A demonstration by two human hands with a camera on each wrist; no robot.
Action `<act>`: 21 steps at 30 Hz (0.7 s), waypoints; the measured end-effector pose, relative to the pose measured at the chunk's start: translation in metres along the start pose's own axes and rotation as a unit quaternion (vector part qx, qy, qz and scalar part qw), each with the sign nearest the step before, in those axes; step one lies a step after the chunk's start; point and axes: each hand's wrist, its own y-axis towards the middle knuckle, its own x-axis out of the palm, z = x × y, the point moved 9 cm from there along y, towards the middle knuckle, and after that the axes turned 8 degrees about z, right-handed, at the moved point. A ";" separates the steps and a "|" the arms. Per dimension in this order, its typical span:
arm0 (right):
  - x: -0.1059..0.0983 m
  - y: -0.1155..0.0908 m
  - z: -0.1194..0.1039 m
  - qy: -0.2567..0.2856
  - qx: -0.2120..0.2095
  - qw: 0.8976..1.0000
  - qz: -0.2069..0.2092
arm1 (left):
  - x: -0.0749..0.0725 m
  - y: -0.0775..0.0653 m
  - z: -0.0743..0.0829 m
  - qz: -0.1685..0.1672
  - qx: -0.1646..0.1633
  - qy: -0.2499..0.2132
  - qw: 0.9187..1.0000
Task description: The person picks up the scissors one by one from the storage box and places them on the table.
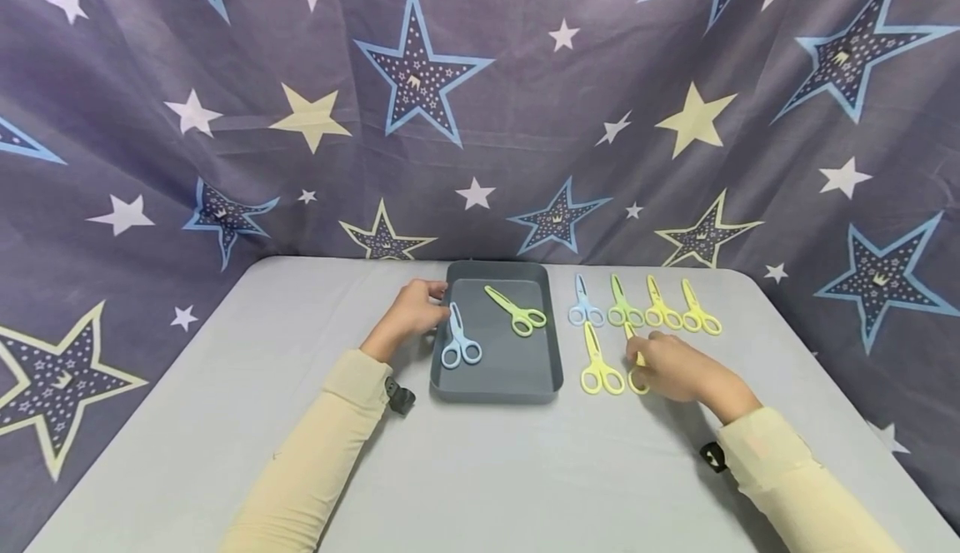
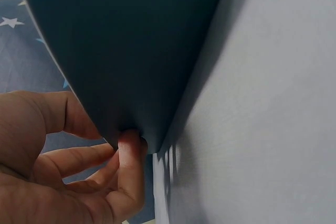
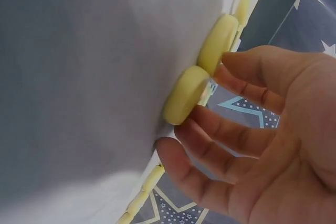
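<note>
At the left wall of a dark grey tray (image 1: 495, 382), my left hand (image 1: 415, 310) pinches the rim, one bent finger pressing the outer wall in the left wrist view. Inside the tray lie blue scissors (image 1: 460, 343) and yellow-green scissors (image 1: 517, 313). My right hand (image 1: 675, 366) holds yellow scissors (image 3: 186, 95) by the finger loops, low at the table; its fingers hide much of them in the head view. Just left of that hand lie another pair of yellow scissors (image 1: 595, 361), blades pointing away.
Behind the right hand, a row holds blue scissors (image 1: 585, 307), green scissors (image 1: 622, 303), and two yellow pairs, one the rightmost scissors (image 1: 699, 311). A grey-white table (image 1: 510, 478) bears everything. A star-patterned curtain (image 1: 480, 178) hangs along the table's far edge.
</note>
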 end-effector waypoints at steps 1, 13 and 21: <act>-0.002 0.001 -0.001 0.000 -0.006 1.000 0.006 | 0.000 0.000 0.000 0.000 0.001 0.001 1.000; -0.021 0.020 -0.020 -0.028 -0.037 0.997 0.070 | 0.000 0.002 0.000 0.007 0.000 -0.015 1.000; -0.019 0.039 -0.039 -0.027 -0.045 0.994 0.091 | -0.001 0.001 -0.001 0.009 0.000 -0.012 1.000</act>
